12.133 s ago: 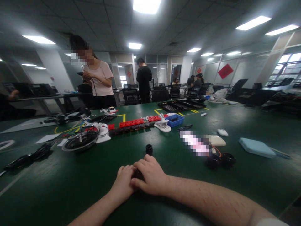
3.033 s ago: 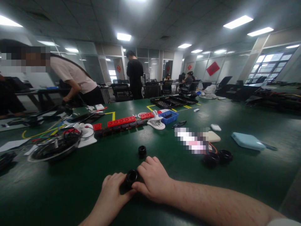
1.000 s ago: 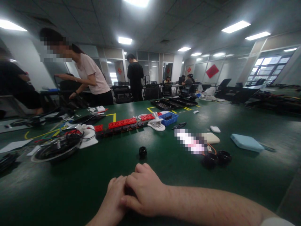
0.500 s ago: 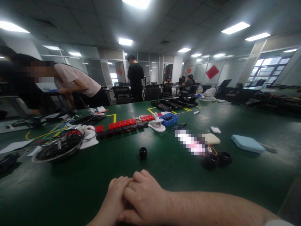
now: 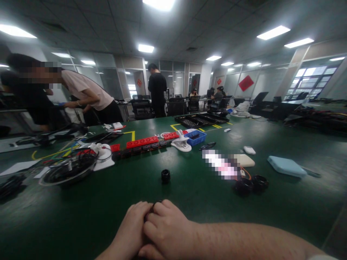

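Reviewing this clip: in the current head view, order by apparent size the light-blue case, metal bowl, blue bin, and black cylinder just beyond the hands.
Largest to smallest:
Metal bowl
Light-blue case
Blue bin
Black cylinder

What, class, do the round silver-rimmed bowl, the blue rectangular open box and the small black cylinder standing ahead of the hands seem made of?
Round silver-rimmed bowl: probably polished metal, as its rim gleams.
Blue rectangular open box: likely plastic, given its strong, even colour.
Small black cylinder: glossy highlights suggest plastic, but coated metal is possible.
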The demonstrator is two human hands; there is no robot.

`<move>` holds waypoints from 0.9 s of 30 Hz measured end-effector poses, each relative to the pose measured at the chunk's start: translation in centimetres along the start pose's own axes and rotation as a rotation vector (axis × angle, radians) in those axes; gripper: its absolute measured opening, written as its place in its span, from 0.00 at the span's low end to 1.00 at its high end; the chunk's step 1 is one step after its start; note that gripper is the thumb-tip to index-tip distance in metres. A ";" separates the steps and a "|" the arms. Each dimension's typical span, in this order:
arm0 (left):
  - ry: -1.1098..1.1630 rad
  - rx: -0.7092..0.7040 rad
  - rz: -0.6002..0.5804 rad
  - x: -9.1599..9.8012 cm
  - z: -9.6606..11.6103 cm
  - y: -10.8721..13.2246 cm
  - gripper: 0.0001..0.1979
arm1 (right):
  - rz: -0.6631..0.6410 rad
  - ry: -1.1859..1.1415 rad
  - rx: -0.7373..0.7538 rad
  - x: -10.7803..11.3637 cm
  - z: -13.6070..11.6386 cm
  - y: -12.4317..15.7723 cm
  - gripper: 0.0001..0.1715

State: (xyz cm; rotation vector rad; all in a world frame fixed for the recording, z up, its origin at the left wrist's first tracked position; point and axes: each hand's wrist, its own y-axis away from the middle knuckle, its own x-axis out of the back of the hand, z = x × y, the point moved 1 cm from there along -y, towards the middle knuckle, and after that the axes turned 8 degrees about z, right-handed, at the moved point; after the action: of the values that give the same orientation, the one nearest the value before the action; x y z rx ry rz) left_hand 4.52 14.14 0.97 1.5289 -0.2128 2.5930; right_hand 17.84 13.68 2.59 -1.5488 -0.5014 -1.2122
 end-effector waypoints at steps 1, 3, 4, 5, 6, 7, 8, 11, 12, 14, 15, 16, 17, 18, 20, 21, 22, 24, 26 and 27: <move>0.004 -0.001 -0.001 0.1 0.1 0.0 0.10 | 0.005 0.000 0.002 0.0 0.0 0.0 0.23; 0.009 0.003 0.001 0.3 0.2 0.0 0.09 | 0.009 0.002 0.011 0.0 -0.1 0.1 0.23; 0.007 0.006 0.006 0.3 0.2 0.0 0.10 | 0.007 0.005 0.017 0.1 -0.1 0.1 0.23; 0.005 0.009 0.012 0.3 0.1 -0.1 0.10 | 0.006 0.007 0.021 0.1 -0.1 0.1 0.23; 0.003 0.009 0.020 0.3 0.0 -0.1 0.11 | 0.007 0.009 0.024 0.2 -0.1 0.2 0.23; 0.000 0.007 0.027 0.3 -0.1 -0.2 0.11 | 0.010 0.010 0.026 0.2 -0.1 0.2 0.23; -0.006 0.004 0.034 0.2 -0.2 -0.3 0.11 | 0.016 0.011 0.024 0.2 -0.1 0.3 0.22; -0.029 0.003 0.057 0.0 -0.6 -0.4 0.10 | 0.013 0.013 0.012 0.3 -0.1 0.4 0.22; -0.033 0.002 0.062 -0.1 -0.7 -0.4 0.09 | 0.003 0.013 0.008 0.4 -0.1 0.4 0.22; -0.034 -0.002 0.064 -0.1 -0.8 -0.5 0.08 | -0.019 0.009 0.000 0.5 -0.1 0.5 0.21; -0.035 -0.003 0.060 0.0 -0.8 -0.6 0.08 | -0.027 0.004 -0.003 0.6 0.0 0.5 0.22; -0.039 -0.001 0.058 0.1 -0.8 -0.6 0.07 | -0.032 -0.003 -0.009 0.6 0.1 0.6 0.22; -0.043 0.003 0.058 0.2 -0.8 -0.7 0.06 | -0.033 -0.010 -0.016 0.6 0.1 0.6 0.21; -0.047 0.010 0.056 0.3 -0.8 -0.7 0.05 | -0.032 -0.016 -0.024 0.7 0.2 0.7 0.21; -0.052 0.024 0.063 0.5 -0.8 -0.8 0.03 | -0.029 -0.022 -0.043 0.7 0.3 0.8 0.20; -0.055 0.029 0.068 0.6 -0.9 -0.8 0.02 | -0.032 -0.022 -0.053 0.8 0.4 0.9 0.20; -0.057 0.032 0.074 0.6 -0.9 -0.9 0.02 | -0.037 -0.021 -0.063 0.8 0.5 0.9 0.19; -0.061 0.027 0.094 0.5 -1.1 -0.9 0.03 | -0.046 -0.021 -0.089 1.0 0.7 1.0 0.19; -0.053 0.012 0.108 0.4 -1.3 -1.0 0.05 | -0.045 -0.023 -0.127 1.1 0.9 1.0 0.19; -0.049 0.005 0.115 0.3 -1.4 -1.1 0.06 | -0.042 -0.024 -0.150 1.2 1.1 1.1 0.19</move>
State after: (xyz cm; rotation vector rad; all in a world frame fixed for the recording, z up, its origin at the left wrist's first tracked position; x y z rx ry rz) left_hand 3.34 15.45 0.59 1.6290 -0.3084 2.6462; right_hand 19.63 13.96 3.22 -1.6885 -0.4699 -1.2894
